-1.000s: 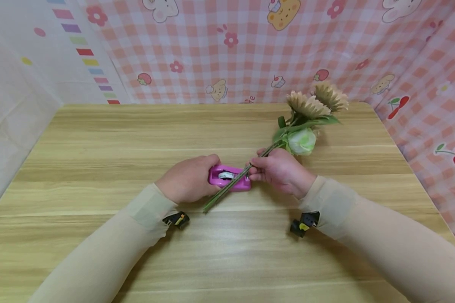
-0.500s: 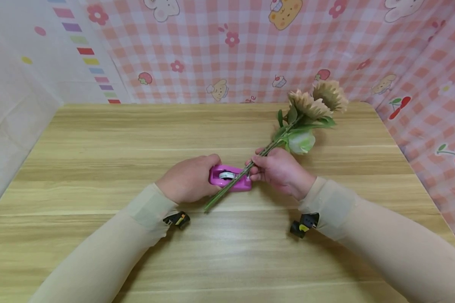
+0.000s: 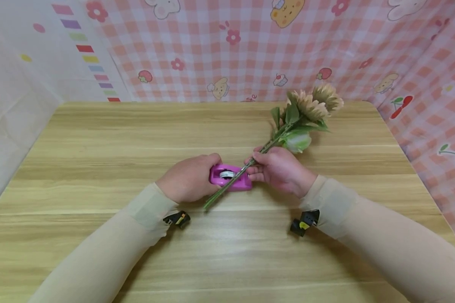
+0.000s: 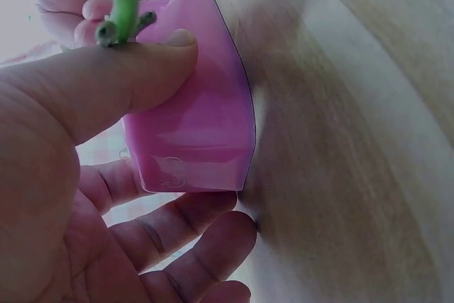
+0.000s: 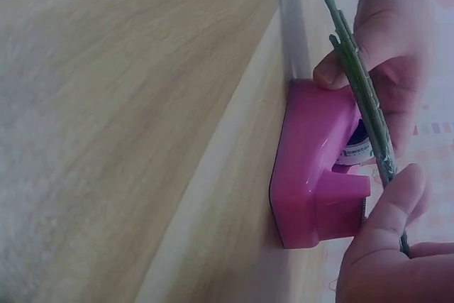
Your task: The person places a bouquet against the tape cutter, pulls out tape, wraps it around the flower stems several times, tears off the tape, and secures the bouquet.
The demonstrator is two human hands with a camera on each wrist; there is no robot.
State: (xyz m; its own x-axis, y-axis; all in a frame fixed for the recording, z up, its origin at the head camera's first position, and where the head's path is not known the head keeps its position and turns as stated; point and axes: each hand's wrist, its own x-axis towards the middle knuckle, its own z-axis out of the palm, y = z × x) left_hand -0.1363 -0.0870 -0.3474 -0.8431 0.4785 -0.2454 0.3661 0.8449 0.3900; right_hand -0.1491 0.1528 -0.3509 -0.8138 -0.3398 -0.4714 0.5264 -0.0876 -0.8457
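My left hand [image 3: 191,179] grips the left end of a pink tape dispenser [image 3: 243,184] standing on the table, thumb on one side and fingers on the other. A white roll of tape [image 3: 226,174] sits inside it. With thumb and fingers, my right hand [image 3: 282,170] pinches a bunch of artificial flowers by the stems [image 5: 365,97] at the dispenser's cutter end. The stems slant across above the dispenser, their cut ends toward me. Beige blooms [image 3: 312,104], a pale green-white bloom [image 3: 297,141] and green leaves point to the back right. In the left wrist view, the dispenser's wall [image 4: 191,125] shows under the thumb.
The wood-grain table [image 3: 117,139] reaches back to a pink checked cloth [image 3: 197,46] hung behind it. More checked cloth hangs on the right, white cloth [image 3: 19,92] on the left. A small black camera sits at each wrist.
The flower bunch has turned in my right fingers, and its blooms have shifted slightly left, showing more leaves. My left hand and the tape dispenser have stayed in place.
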